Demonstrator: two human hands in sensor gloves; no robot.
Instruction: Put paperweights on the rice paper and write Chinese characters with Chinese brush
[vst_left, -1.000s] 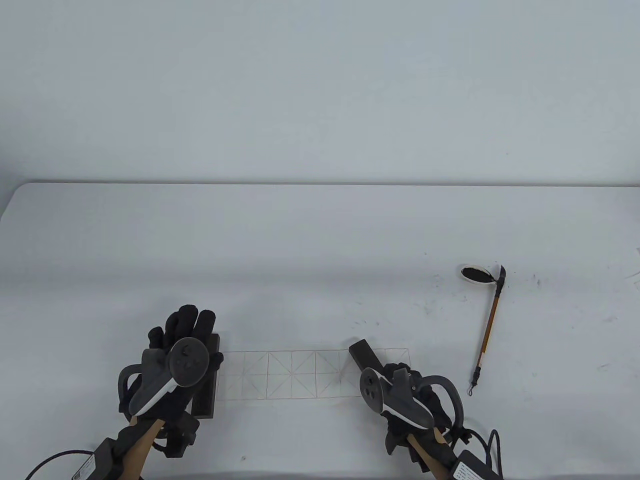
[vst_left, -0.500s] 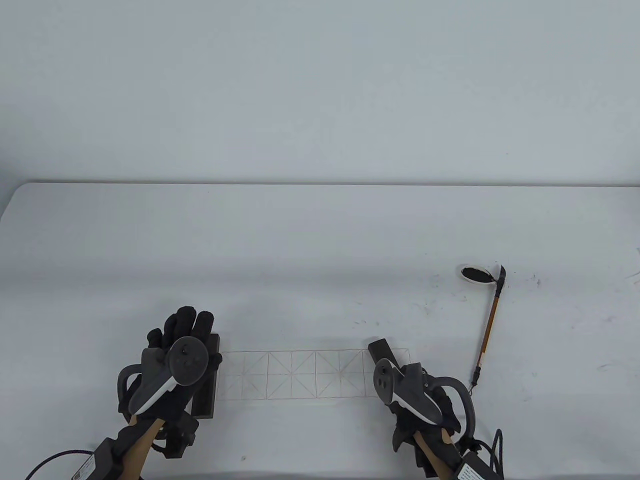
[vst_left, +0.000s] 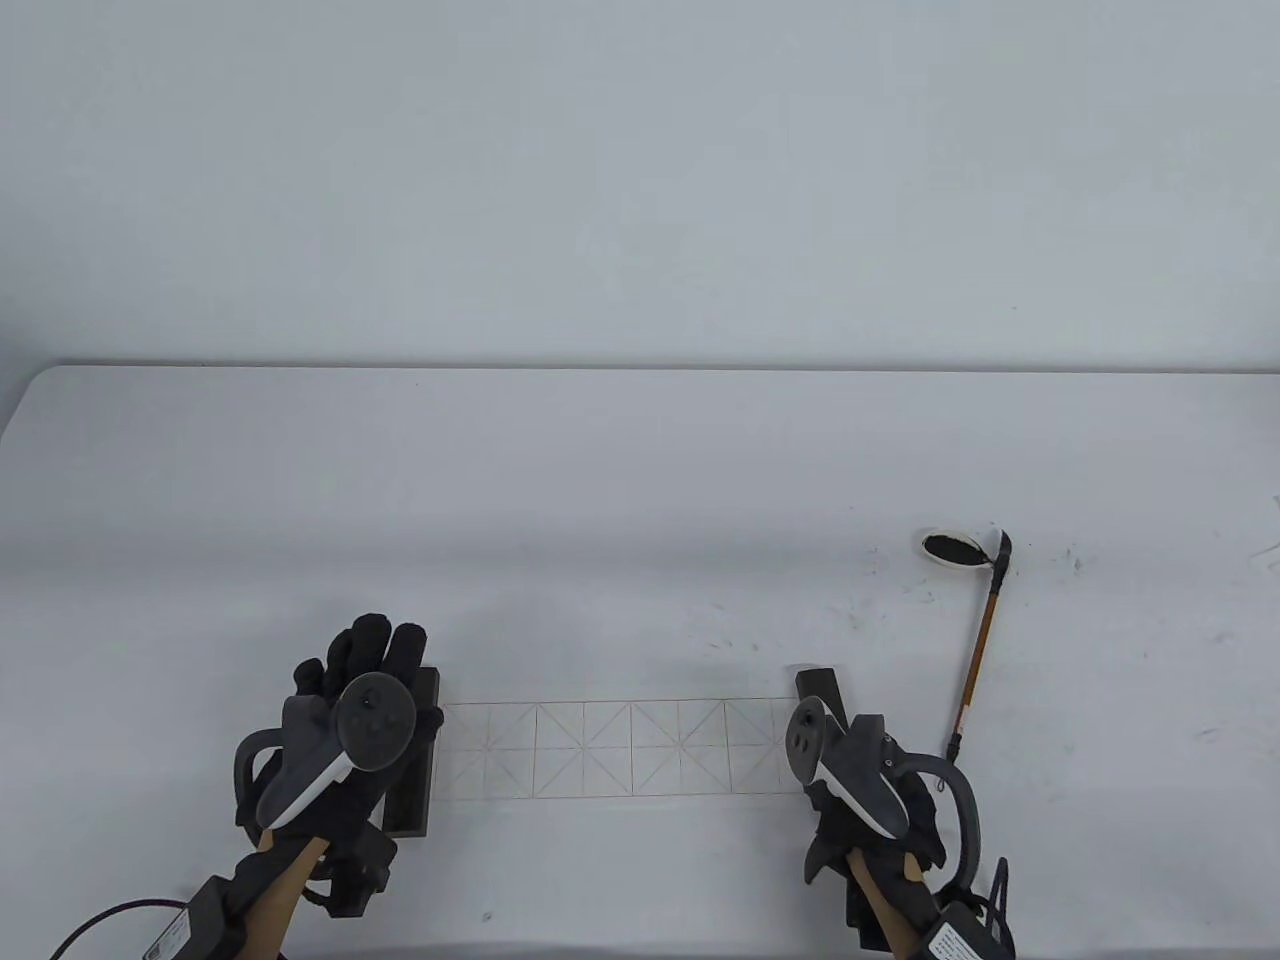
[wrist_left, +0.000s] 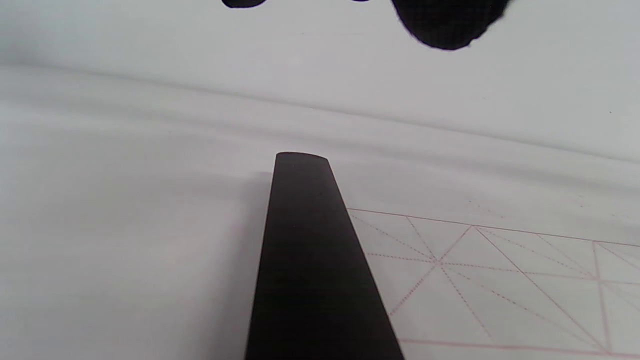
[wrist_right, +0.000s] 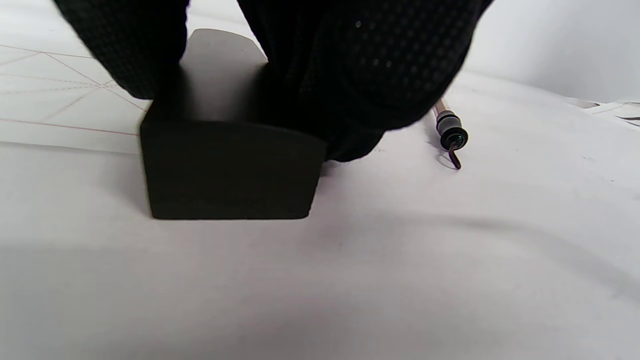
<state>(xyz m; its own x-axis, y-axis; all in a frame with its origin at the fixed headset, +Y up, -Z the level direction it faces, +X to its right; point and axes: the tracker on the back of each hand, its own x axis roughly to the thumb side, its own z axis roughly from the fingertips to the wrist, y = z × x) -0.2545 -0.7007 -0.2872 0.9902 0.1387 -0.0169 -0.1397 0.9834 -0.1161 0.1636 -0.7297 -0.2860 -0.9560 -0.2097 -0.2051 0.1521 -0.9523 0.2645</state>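
In the lower middle of the table view the rice paper (vst_left: 610, 748) is seen as a long strip with a red grid. Its left end is covered by the left paperweight (vst_left: 418, 750), a dark bar over which the left hand (vst_left: 360, 720) is held with straight, relaxed fingers; whether the bar is touched cannot be told.

At the right end of the strip the right paperweight (wrist_right: 227, 145) is gripped by the right hand (vst_left: 860, 790), with the thumb on one side and the fingers on the other. The bar seems to be down on the table (vst_left: 640, 480) at the paper's edge.

For a good result, the bar should be laid parallel to the left one and across the paper's short edge, so that the strip is stretched flat. It should be released softly, without dragging the thin sheet.

The brush (vst_left: 982, 640) is lying at the right, its tip beside the ink dish (vst_left: 950, 549), and it is not yet taken.
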